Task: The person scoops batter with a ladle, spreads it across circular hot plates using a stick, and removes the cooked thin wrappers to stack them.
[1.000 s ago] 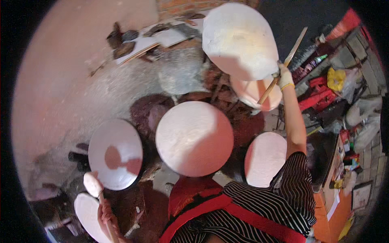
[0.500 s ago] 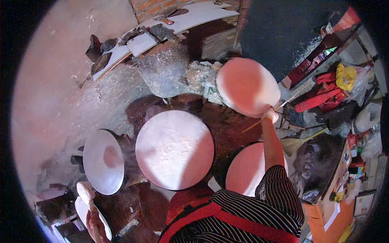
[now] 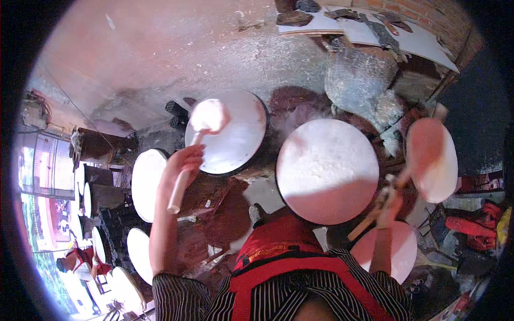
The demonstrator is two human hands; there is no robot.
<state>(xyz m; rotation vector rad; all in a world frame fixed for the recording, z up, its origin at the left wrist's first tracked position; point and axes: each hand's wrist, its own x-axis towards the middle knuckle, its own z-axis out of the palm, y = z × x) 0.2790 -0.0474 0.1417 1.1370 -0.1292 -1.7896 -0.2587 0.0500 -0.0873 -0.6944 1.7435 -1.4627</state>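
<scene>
My left hand is wrapped round the pale handle of a tool with a rounded white head. That head is over a round pale griddle at the left; whether it touches is unclear. My right hand, smeared by motion, grips a thin stick above the near-right round pan. Between my hands lies a large round pan with a bubbly white surface. Beyond the right hand, a tilted round disc is partly shaded red.
More round white discs stand at the left. A person in red is at the far left. Boards bearing dark pieces lie along the back wall. Red and yellow cloths are at the right.
The view has turned left. My left hand has lifted the white-headed tool from the lower left to over the left griddle. My right hand has drawn back from the tilted disc with the stick.
</scene>
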